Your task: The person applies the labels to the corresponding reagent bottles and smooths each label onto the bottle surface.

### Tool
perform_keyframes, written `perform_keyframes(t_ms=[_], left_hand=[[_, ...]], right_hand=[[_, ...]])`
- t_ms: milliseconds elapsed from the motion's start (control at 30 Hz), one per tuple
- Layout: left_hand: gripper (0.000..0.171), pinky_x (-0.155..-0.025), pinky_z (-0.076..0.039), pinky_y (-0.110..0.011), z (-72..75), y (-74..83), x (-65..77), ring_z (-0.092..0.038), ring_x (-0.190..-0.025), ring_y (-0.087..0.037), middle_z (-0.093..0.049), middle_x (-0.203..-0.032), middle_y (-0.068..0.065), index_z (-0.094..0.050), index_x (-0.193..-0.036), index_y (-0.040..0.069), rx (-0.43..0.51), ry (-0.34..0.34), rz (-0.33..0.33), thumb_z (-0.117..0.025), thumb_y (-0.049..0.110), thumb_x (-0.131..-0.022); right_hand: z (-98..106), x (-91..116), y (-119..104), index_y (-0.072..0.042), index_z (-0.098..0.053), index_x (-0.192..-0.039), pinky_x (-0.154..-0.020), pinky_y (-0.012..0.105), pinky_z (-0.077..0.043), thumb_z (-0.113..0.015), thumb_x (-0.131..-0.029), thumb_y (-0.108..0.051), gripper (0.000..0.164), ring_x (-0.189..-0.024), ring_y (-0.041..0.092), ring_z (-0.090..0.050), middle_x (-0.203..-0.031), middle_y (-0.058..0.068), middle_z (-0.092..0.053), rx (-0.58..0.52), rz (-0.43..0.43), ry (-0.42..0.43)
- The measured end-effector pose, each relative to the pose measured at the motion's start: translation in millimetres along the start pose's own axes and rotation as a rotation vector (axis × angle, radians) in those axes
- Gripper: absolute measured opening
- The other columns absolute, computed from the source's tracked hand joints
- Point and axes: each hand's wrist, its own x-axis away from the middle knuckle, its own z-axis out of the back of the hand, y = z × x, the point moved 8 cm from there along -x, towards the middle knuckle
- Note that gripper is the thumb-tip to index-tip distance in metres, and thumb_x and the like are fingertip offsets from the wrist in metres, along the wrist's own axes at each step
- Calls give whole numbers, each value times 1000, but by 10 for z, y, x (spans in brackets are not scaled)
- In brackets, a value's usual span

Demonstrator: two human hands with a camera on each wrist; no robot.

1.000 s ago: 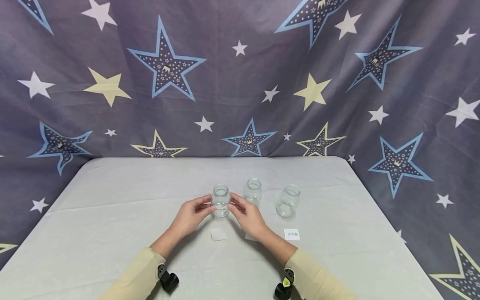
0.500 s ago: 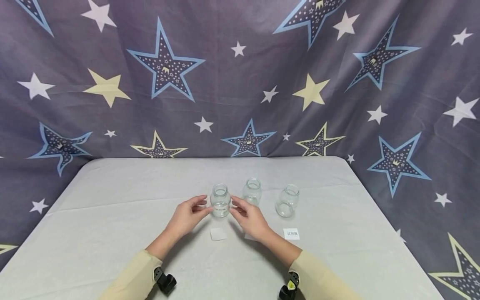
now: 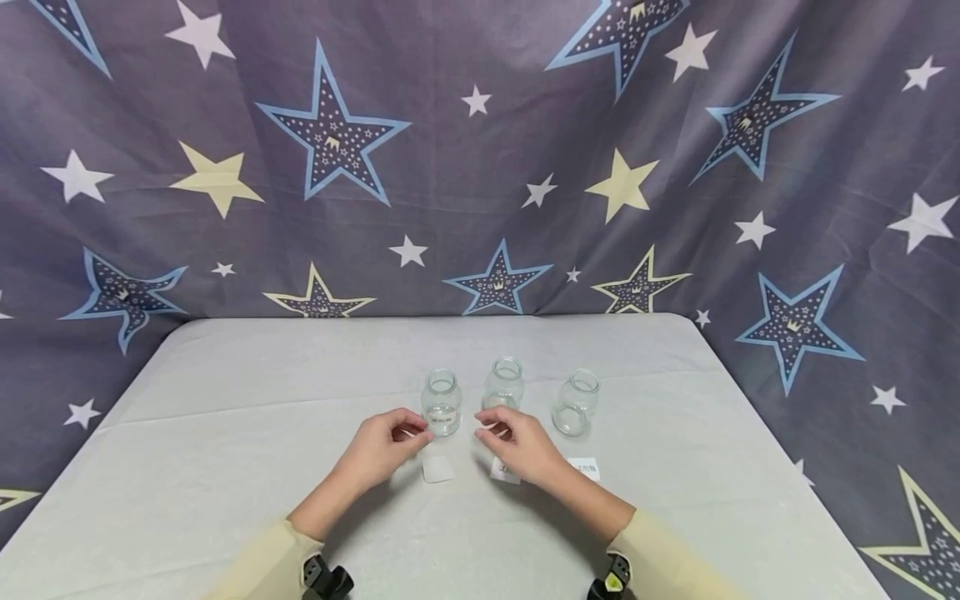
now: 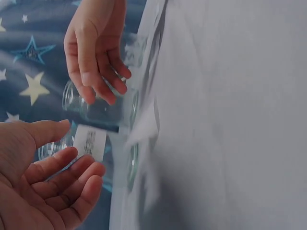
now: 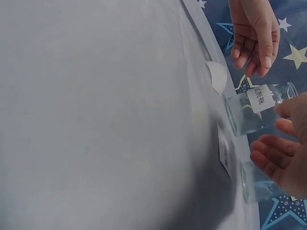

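While flanked by two bare hands, standing around the middle of the pale-covered table, well back from the near edge: the labelled jar. Plenty around it, too: to the right, a middle jar, a touch closer to the far edge, then a right jar, further toward the right edge. Closer to the near edge, in a row: a blank-faced card, a printed middle card, a printed right card. Getting in the way, the right hand, across the foot of the middle jar and part of the middle card, with fingers half bent, holding nothing. Opposite, the left hand, loosely curved just beside the labelled jar, apart from it in the right-wrist view, equally unladen. Beyond the far edge, a star-printed backdrop. And the labelled jar itself? Upright, long axis vertical, open mouth facing up, label toward the near edge.
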Motion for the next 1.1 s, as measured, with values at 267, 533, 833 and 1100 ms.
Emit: perform_keyframes(t_ms=[267, 533, 833, 1100], left_hand=[[21, -63, -48, -19, -275, 181, 50, -59, -72, -9, -69, -85, -4, -67, -96, 2, 24, -78, -86, -71, 17, -81], [21, -63, -47, -18, -587, 275, 63, -60, -71, -10, -69, -82, -5, -66, -93, 0, 47, -157, -155, -71, 16, -81], [15, -65, -47, -20, -882, 343, 34, -58, -72, -10, -66, -80, -4, -66, -90, 1, -17, -205, -178, -69, 8, -78], [14, -63, -42, -20, -968, 325, -8, -51, -69, -7, -60, -76, -1, -66, -87, 3, -127, -168, -149, -70, 5, -74]], right_hand=[[108, 123, 67, -4, -64, -108, -71, 22, -51, -64, -88, -17, 24, -82, 17, -64, -96, 6, -69, 68, -27, -62], [195, 219, 108, -4, -66, -102, -69, 23, -50, -67, -85, -17, 21, -76, 13, -62, -85, 1, -67, 153, -16, -102], [212, 303, 161, -6, -68, -97, -63, 20, -45, -70, -81, -19, 21, -71, 9, -56, -81, 0, -63, 296, -2, -145], [187, 338, 164, -7, -69, -96, -59, 19, -40, -75, -76, -24, 26, -67, 5, -48, -79, -2, -58, 373, -3, -157]])
